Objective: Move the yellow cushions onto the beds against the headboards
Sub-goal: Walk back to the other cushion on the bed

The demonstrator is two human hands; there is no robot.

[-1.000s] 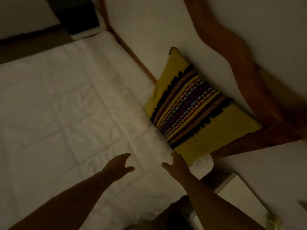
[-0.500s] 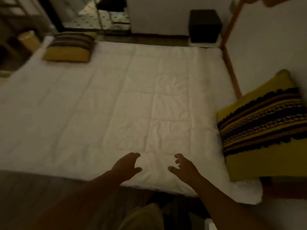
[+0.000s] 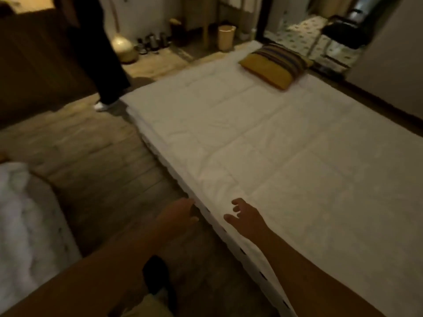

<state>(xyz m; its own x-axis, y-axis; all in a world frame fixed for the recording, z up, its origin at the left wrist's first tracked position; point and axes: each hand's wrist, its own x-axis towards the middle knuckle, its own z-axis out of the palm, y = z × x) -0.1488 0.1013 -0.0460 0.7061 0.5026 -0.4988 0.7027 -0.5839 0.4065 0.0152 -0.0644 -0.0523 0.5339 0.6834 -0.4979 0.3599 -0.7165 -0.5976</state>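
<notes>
We're at the near edge of the bed (image 3: 286,143), both hands out front and carrying nothing: our left hand (image 3: 180,213) hovers over the wooden floor (image 3: 96,161) just off the mattress side, fingers loosely curled and slack, while our right hand (image 3: 248,213) hangs over the white quilt with its fingers spread and released. The yellow cushion (image 3: 273,62), the one with the striped woven band, lies flat at the far corner of this bed, well apart from us, and no headboard shows in this view, so it looks not yet placed. A second bed (image 3: 25,216) with rumpled white bedding sits at our left. Someone else's dark trouser legs (image 3: 100,53) stand by the far corner of the mattress. Now, the risks as we judge them: the room is dim and the view is smeared, so a reach across that long quilt could misjudge the cushion's edge; leaning over from here may drag and wrinkle the quilt; walking round instead puts us on a path towards the standing person, and a bin (image 3: 226,37) and small bottles (image 3: 152,43) sit on the floor beyond the bed.
</notes>
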